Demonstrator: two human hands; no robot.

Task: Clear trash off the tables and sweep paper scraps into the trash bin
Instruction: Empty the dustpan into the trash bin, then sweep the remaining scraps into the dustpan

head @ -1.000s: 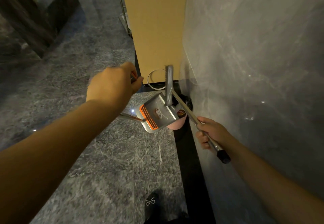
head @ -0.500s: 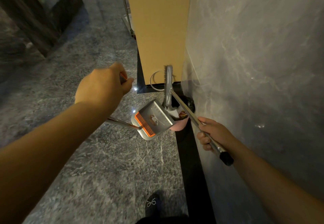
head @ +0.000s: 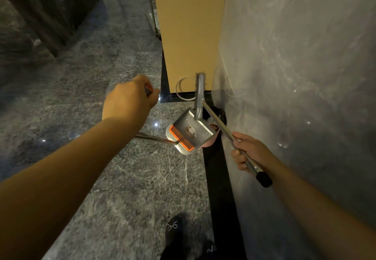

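A grey dustpan point(head: 193, 126) with an orange comb edge is tilted over a pink trash bin point(head: 211, 140) lined with a black bag, against the grey wall. A small paper scrap point(head: 190, 130) lies in the pan. My left hand point(head: 130, 98) grips the top of the dustpan's metal pole point(head: 156, 138). My right hand point(head: 247, 151) grips the broom's metal handle point(head: 219, 123) near its black end cap. The grey broom head point(head: 199, 94) stands upright at the pan's far side, over the bin.
A grey marble wall point(head: 295, 76) fills the right side, with a black floor strip point(head: 221, 188) along its base. A tan panel point(head: 187, 31) stands behind the bin, with a metal ring point(head: 180, 90) at its foot. My dark shoe point(head: 175, 233) shows at bottom.
My left hand has moved a little left and down with the dustpan pole, and the pan has shifted slightly left and tilted more. The right hand and broom have barely moved.
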